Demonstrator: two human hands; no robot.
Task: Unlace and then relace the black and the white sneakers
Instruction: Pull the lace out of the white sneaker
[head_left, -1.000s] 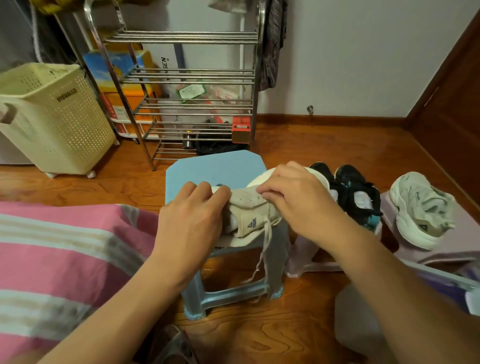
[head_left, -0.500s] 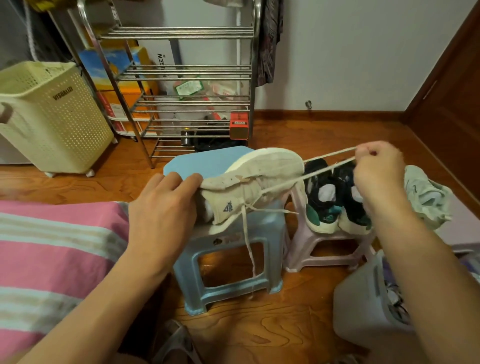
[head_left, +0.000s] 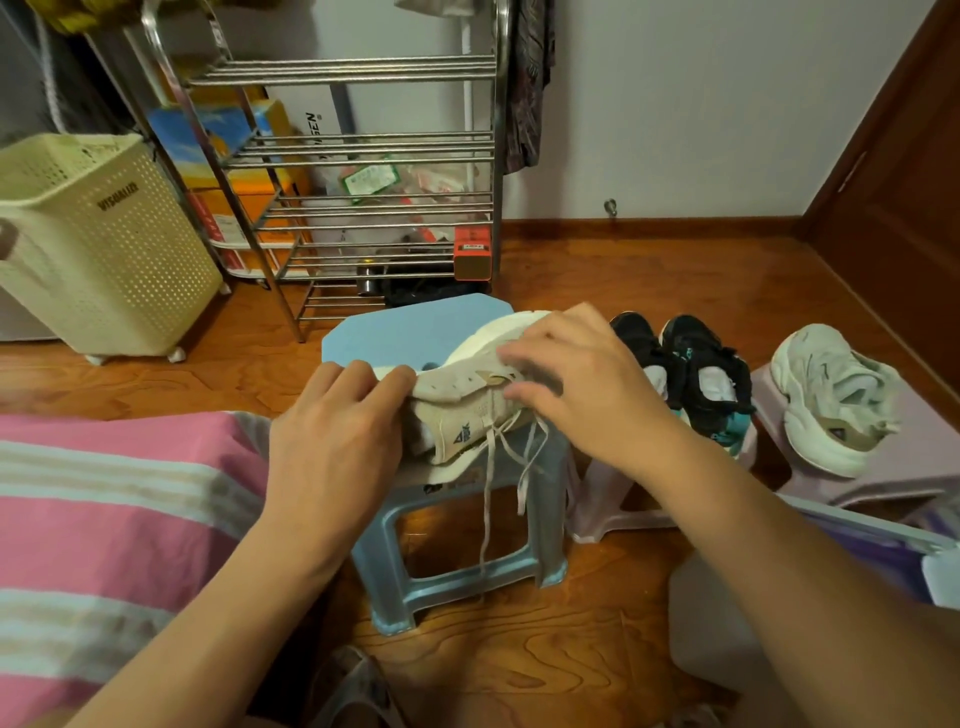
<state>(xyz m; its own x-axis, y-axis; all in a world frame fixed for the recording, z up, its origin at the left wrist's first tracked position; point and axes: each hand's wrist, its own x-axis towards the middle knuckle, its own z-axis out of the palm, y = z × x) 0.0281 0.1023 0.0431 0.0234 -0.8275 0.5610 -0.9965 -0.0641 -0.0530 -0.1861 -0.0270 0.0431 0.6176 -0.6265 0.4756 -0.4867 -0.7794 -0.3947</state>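
A white sneaker (head_left: 470, 384) lies on its side on a light blue plastic stool (head_left: 410, 332), sole turned away from me. My left hand (head_left: 337, 436) grips its heel end. My right hand (head_left: 576, 384) rests over the lacing area, fingers blurred at the eyelets. Two loose ends of the white lace (head_left: 511, 467) hang down past the stool's front. The pair of black sneakers (head_left: 691, 374) stands on a pale pink stool (head_left: 613, 499) just right of it. The second white sneaker (head_left: 836, 395) sits on another pale stool farther right.
A metal shoe rack (head_left: 363, 156) with boxes stands behind the stool. A cream perforated laundry basket (head_left: 104, 244) is at the left. A pink striped cloth (head_left: 114, 519) covers my lap at lower left. A brown wooden door (head_left: 904, 171) is at the right.
Half a second ago my right hand was stretched out to the right, pulling the lace taut. It has come back onto the sneaker, and the lace ends hang slack.
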